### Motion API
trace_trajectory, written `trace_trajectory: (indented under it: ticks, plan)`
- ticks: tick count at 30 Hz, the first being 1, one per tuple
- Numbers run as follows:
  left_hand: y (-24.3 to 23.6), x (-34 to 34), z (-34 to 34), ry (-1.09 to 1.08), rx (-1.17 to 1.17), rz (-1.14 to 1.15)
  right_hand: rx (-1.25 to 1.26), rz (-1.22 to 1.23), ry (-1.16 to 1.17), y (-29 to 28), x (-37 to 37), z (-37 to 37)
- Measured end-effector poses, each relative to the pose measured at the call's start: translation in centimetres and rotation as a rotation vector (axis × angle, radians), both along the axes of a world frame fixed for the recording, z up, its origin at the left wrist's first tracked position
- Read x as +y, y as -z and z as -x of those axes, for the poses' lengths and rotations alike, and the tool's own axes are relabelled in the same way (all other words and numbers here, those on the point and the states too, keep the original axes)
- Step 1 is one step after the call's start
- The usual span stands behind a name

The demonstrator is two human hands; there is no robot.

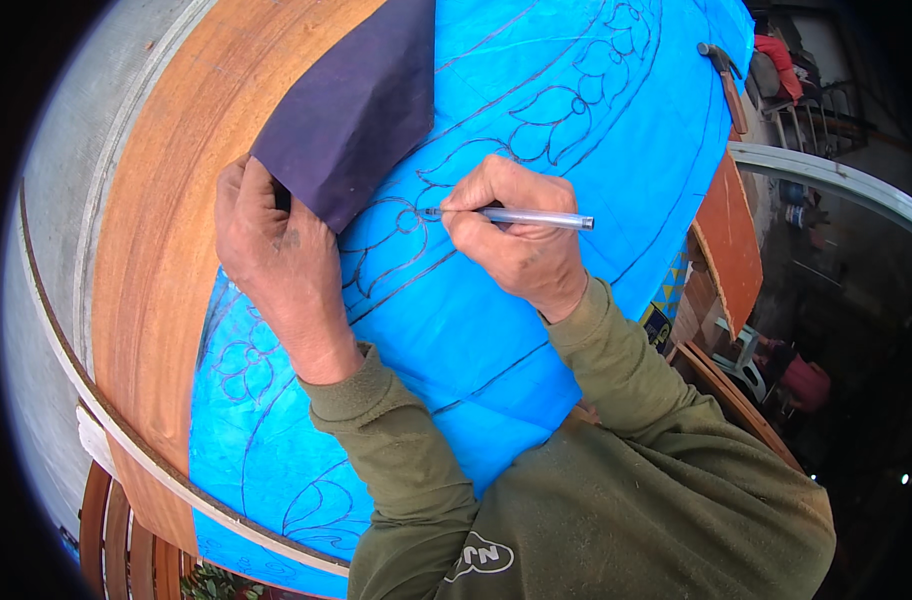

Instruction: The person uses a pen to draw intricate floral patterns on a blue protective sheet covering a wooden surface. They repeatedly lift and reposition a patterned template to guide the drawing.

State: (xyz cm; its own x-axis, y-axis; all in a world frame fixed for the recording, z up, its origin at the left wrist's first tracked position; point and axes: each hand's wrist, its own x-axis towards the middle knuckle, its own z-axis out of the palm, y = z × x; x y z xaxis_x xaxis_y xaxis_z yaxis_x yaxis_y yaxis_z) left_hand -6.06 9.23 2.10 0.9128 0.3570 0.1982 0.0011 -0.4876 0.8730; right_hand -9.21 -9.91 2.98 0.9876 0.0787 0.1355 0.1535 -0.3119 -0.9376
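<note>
A pen with a clear barrel is pinched in my right hand, its tip on or just above a small drawn circle. That circle belongs to a dark floral pattern on a bright blue sheet. My left hand grips the lower corner of a dark purple sheet, lifting it back from the drawing; its fingertips are partly hidden behind that sheet. I cannot tell whether the purple sheet is paper or thin film. More flowers and long curved lines run across the blue sheet towards the far right.
Under the blue sheet lies a brown wooden board. A hammer rests at the far right edge. A thin curved strip crosses the near left. Wooden slats show at the lower left, and a reddish board at right.
</note>
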Motion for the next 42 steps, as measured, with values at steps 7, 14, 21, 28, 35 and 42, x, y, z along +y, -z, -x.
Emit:
trace_trajectory:
  ticks: [7, 14, 21, 28, 35, 42]
  plan:
    - [-0.1, 0.3, 0.0, 0.020, 0.031, 0.022, -0.101, 0.046, 0.017, 0.4, -0.2, 0.1]
    - [0.5, 0.3, -0.1, 0.013, 0.001, 0.025, -0.170, 0.030, 0.150, 1.0, 0.0, 0.5]
    - [0.6, 0.1, -0.3, -0.028, -0.098, 0.008, -0.175, 0.033, 0.126, 1.0, -0.1, 0.5]
    - [-0.4, 0.2, -0.3, -0.024, 0.071, 0.016, -0.038, -0.225, 0.194, 0.7, -0.9, 0.4]
    - [1.5, 2.0, -0.4, -0.066, -0.145, 0.052, 0.121, -0.483, 0.284, 0.2, -0.8, -0.7]
    - [0.7, 1.8, -0.5, -0.073, -0.113, -0.164, 0.144, -0.434, 0.299, 0.0, -0.3, -0.8]
